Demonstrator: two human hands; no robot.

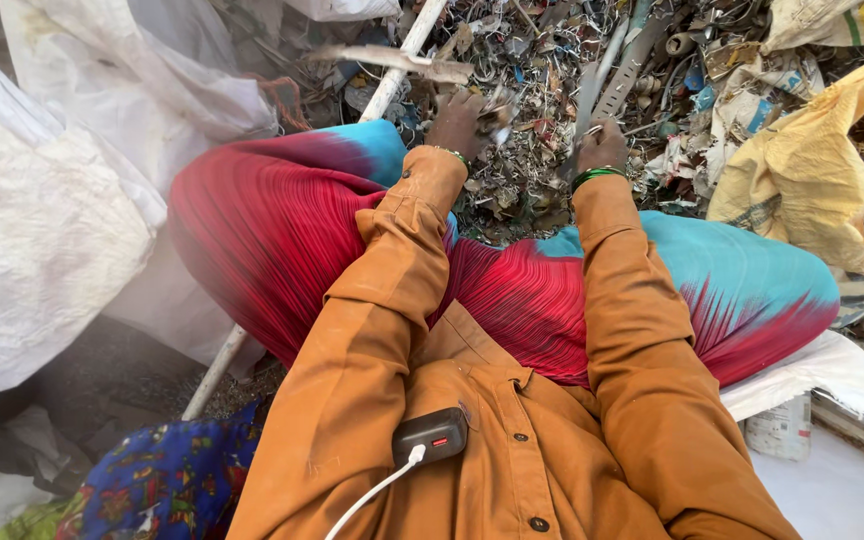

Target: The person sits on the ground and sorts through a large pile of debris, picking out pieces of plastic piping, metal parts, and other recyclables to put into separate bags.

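Observation:
I sit with knees apart in a pleated red and blue garment and orange sleeves. A heap of mixed scrap pieces, metal and plastic bits, lies in front of me. My left hand reaches into the heap and its fingers close around a few small scrap bits. My right hand rests on the heap next to a long grey metal strip; whether it grips the strip is unclear. Green bangles sit on both wrists.
Large white woven sacks stand at the left. A yellow sack lies at the right. A white pipe runs diagonally past my left knee. A small black device with a white cable hangs on my chest.

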